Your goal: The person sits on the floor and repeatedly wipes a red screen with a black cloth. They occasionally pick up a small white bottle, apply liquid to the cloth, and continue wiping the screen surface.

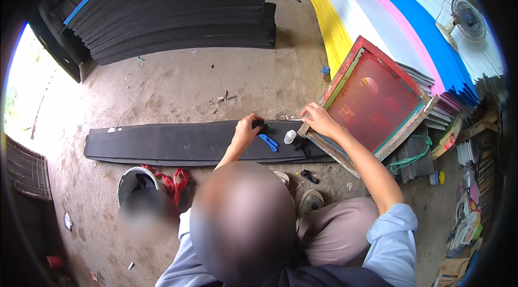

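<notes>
My left hand (248, 129) is closed around a small black piece (258, 124), partly hidden by the fingers, above a stack of long black foam strips (162, 141). Beside it on the strips lie a blue-handled cutting tool (268, 143) and a small white bottle (290, 136). To the right, my right hand (320, 120) bends over the left corner of a screen printing frame (330, 149), fingers closed on that corner. Red mesh fills the tilted frame, which leans against stacked sheets at the right. Its lower left side overlaps the end of the black strips.
A grey bucket (125, 185) with dark contents stands left of me beside a red plastic bag (175, 183). Black foam sheets (178, 12) rise at the back; yellow sheets (330, 28) and blue sheets (431, 33) stand at the right, near a fan (468, 18).
</notes>
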Available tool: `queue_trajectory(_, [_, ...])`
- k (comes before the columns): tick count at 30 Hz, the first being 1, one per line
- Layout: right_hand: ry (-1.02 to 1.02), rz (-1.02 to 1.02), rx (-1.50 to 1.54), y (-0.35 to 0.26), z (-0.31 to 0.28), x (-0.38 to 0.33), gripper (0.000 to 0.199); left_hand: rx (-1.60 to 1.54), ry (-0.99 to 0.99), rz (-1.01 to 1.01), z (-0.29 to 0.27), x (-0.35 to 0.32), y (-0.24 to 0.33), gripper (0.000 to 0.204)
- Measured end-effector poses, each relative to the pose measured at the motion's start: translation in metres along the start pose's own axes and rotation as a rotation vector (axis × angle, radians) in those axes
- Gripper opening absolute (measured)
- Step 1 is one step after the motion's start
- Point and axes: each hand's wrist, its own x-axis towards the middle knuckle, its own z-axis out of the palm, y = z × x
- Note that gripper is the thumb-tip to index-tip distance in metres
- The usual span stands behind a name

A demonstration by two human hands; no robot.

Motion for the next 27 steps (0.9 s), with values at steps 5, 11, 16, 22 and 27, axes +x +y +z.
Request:
queue_trajectory(5, [0.175, 0.148, -0.245, 0.064, -0.022, -0.08, 0.02, 0.299, -0.156, -0.149, 0.039, 0.001, -0.022, 0.07])
queue_trajectory(11, [1.083, 0.572, -0.51, 0.089, -0.084, -0.194, 0.035, -0.019, -0.234, 0.19, 0.096, 0.092, 0.01, 0.06])
queue_trajectory(16, [1.115, 0.757, -0.201, 0.139, -0.056, -0.23, 0.062, -0.38, -0.235, 0.265, 0.182, 0.159, 0.046, 0.062])
queue_trajectory(22, [1.201, 0.805, 0.202, 0.175, -0.036, -0.222, 0.071, -0.811, -0.322, 0.024, 0.223, 0.169, 0.068, 0.051])
queue_trajectory(27, [1.322, 0.642, 0.314, 0.153, -0.037, -0.238, 0.065, -0.728, -0.281, 0.113, 0.215, 0.16, 0.076, 0.049])
